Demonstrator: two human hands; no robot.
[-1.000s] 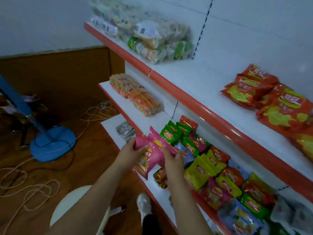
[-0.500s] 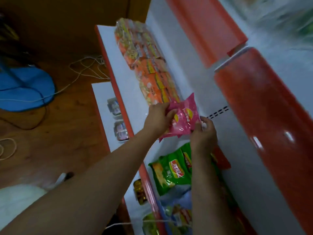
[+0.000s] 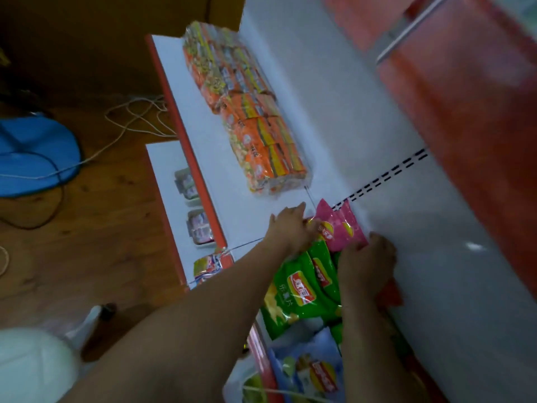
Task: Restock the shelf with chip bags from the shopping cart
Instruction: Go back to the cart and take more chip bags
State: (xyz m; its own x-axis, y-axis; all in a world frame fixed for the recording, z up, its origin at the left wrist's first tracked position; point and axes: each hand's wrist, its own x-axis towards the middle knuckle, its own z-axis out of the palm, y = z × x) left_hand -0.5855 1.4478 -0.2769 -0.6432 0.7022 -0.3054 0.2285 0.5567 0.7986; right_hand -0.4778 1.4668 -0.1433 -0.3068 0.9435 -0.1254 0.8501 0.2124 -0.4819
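Observation:
A pink chip bag (image 3: 340,226) lies on the white middle shelf (image 3: 244,205), right behind a row of green chip bags (image 3: 302,289). My left hand (image 3: 289,228) holds the pink bag's left edge. My right hand (image 3: 367,264) grips its lower right corner, close to the shelf's back wall. A light blue chip bag (image 3: 312,367) lies below the green ones. The shopping cart is out of view.
Orange wrapped snack packs (image 3: 247,112) fill the far part of the same shelf. A red-fronted shelf (image 3: 465,91) overhangs at the upper right. A lower shelf holds small trays (image 3: 199,228). A blue fan base (image 3: 35,152) and cables (image 3: 130,117) lie on the wooden floor.
Both hands have carried the pink bag from the shelf's front to the back and lowered it onto the shelf behind the green bags. The view has tilted down.

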